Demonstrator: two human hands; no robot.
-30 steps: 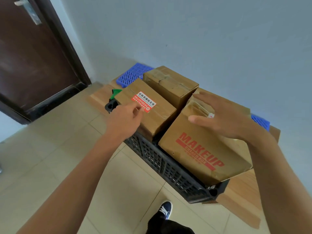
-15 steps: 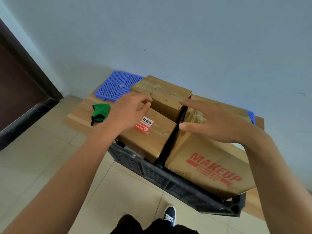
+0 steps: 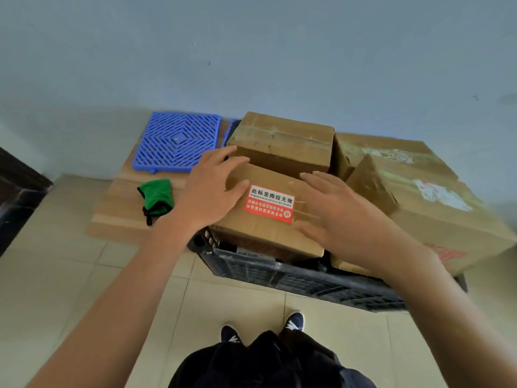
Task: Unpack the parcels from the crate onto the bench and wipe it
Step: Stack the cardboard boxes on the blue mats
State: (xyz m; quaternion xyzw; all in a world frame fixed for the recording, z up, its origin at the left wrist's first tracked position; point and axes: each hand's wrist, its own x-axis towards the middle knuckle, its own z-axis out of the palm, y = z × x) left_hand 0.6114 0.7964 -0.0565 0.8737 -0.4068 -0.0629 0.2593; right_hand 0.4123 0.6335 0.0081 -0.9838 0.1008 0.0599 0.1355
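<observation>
A black plastic crate (image 3: 293, 278) stands on the tiled floor, holding three cardboard parcels. The near-left parcel (image 3: 268, 233) bears a red and white sticker. My left hand (image 3: 208, 191) lies on its left top edge with fingers spread. My right hand (image 3: 344, 217) rests flat on its right side, fingers straight. Behind it sits a taped parcel (image 3: 282, 141), and a large parcel (image 3: 425, 197) fills the crate's right. A low wooden bench (image 3: 117, 217) lies left of the crate, with a green cloth (image 3: 155, 198) on it.
A blue plastic grid mat (image 3: 176, 144) lies on the bench against the grey wall. A dark door frame (image 3: 16, 197) is at the far left. My shoes (image 3: 293, 322) stand on the tiles just before the crate.
The view has swung right and down. My right hand moved from the large parcel onto the stickered parcel. My left hand shifted to that parcel's left edge.
</observation>
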